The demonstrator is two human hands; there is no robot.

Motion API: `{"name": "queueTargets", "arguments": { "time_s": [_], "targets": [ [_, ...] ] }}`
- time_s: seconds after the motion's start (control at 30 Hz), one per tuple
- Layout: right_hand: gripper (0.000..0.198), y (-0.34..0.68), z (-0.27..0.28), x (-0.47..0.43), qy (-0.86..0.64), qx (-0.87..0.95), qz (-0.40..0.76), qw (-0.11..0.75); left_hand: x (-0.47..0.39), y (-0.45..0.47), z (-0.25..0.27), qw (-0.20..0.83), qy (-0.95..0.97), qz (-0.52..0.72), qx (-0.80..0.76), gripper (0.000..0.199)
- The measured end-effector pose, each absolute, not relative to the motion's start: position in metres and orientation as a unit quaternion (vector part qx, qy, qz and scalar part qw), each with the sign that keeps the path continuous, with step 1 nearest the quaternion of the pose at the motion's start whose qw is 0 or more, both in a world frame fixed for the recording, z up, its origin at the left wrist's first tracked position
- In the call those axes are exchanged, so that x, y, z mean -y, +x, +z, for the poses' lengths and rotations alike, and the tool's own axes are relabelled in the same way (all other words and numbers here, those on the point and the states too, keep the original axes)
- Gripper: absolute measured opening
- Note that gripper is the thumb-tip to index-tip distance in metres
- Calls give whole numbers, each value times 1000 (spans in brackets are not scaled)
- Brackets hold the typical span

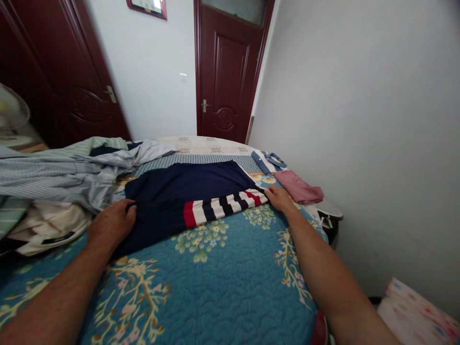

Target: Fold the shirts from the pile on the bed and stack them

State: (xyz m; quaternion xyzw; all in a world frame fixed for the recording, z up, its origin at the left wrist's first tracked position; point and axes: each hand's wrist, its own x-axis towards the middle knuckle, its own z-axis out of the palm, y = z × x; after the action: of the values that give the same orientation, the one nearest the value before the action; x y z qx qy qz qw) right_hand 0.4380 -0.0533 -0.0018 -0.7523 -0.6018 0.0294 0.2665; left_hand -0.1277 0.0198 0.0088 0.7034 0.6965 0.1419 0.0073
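Observation:
A navy shirt [194, 179] lies spread across the bed, its near side folded over so that a band of red, white and black stripes faces up. My left hand [113, 221] pinches the navy cloth at the left end, thumb and fingers closed on it. At the right end, my right hand [279, 197] grips the corner of the striped part between thumb and fingers. Between the two hands the cloth lies fairly flat, with small wrinkles in the stripes. The fingertips of both hands are partly hidden.
Rumpled grey and green striped clothes [61, 172] are heaped on the left, with a cream garment [53, 225] in front. A folded pink garment [298, 187] and a folded blue-and-white striped shirt [269, 162] lie at the right edge. A blue floral quilt [223, 282] covers the bed.

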Motion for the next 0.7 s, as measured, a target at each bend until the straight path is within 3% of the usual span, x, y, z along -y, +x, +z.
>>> {"name": "queueTargets", "arguments": {
  "time_s": [0.33, 0.57, 0.7],
  "targets": [
    [32, 456, 16, 65, -805, 569, -41, 163, -20, -131, 3, -8, 719, 161, -676, 57],
    [37, 461, 31, 83, -817, 575, 54, -10, -13, -116, -2, -15, 770, 211, -602, 48],
    [41, 451, 35, 84, -849, 527, -24, 18, -6, -117, 11, -19, 742, 235, -627, 52]
  ]
}}
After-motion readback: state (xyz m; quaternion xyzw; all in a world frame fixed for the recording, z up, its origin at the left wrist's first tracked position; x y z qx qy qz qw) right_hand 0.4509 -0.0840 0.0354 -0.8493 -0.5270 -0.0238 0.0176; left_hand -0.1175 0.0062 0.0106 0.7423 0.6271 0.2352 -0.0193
